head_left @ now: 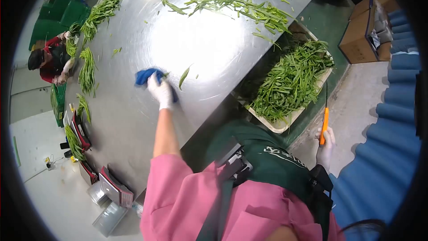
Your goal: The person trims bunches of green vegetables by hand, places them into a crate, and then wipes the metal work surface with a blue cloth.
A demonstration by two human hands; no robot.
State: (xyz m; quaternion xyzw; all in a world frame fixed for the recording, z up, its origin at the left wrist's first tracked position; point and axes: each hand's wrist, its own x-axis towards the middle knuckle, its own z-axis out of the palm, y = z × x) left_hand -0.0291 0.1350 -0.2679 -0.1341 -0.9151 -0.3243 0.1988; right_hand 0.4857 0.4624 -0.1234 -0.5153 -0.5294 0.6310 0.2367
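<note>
Left hand: we found the gloved left hand (160, 90) stretched out over the worktop (214, 49), fingers closed down on a blue cloth (146, 76) and pressing it flat to the steel.
Right hand: the gloved right hand (326, 148) hung low at the person's side, off the worktop, wrapped around the orange handle of a knife (324, 122) whose thin blade pointed upward.
Blue cloth: it lay on the near-centre of the worktop, partly under the left hand, with one loose green leaf (183, 76) just beside it.
Work done, in our judgement: the broad stretch of steel around the cloth was nearly bare and shining, so we judged the wiping well under way there.
Work left, in our judgement: a scatter of green trimmings (232, 0) covered the far end of the worktop, well apart from the cloth, and stray bits were dotted between; that part looked unwiped.
Tray: a pale tray (280, 126) heaped with cut greens sat below the worktop's right edge, near the knife.
Far side: bundles of greens (87, 69) lined the left edge, where another person (51, 60) in red worked with their own hands.
Near corner: scales and clear containers (109, 216) stood by the lower left edge.
</note>
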